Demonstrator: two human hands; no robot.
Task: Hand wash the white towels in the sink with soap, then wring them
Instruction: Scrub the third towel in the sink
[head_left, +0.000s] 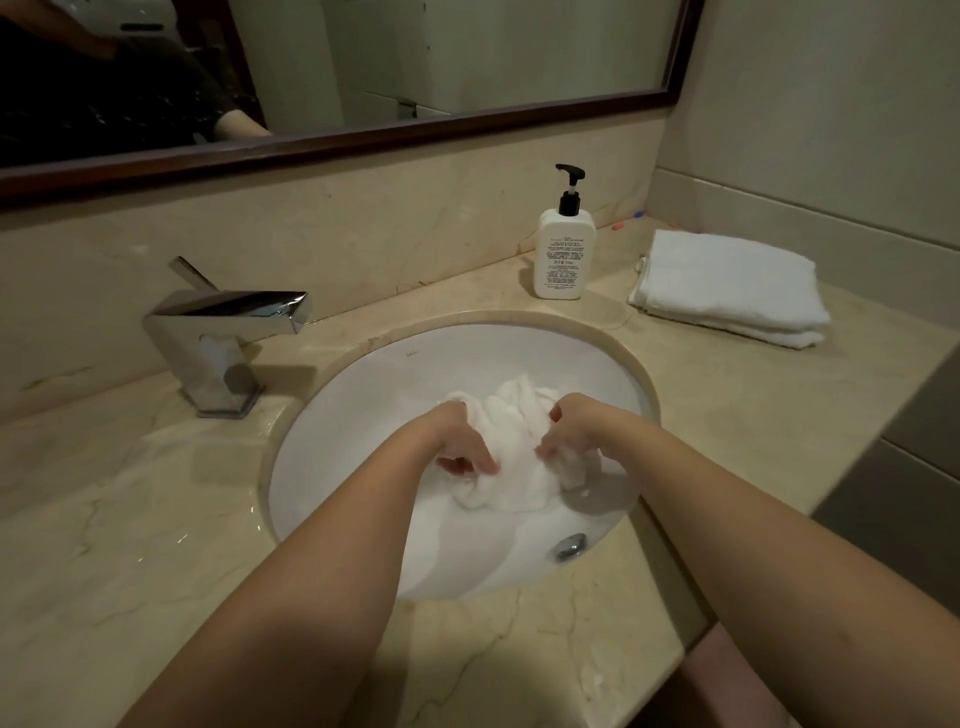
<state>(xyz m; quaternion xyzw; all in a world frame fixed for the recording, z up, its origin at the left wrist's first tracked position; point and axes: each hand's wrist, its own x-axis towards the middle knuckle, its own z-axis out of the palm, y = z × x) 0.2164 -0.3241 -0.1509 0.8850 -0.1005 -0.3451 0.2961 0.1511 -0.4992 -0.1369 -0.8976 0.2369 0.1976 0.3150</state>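
A wet white towel (511, 447) lies bunched in the middle of the round white sink (363, 395). My left hand (462, 444) grips its left side with curled fingers. My right hand (569, 428) pinches the towel's right side, fingers bent into the cloth. Both hands are down inside the basin. A white soap bottle with a black pump (563, 244) stands on the counter behind the sink. A stack of folded dry white towels (727, 286) lies to the right of the bottle.
A chrome tap (228, 338) stands at the left of the sink, spout over the basin rim. The drain (570, 544) is at the near side of the bowl. A marble counter (130, 519) surrounds the sink; a framed mirror (363, 78) hangs above.
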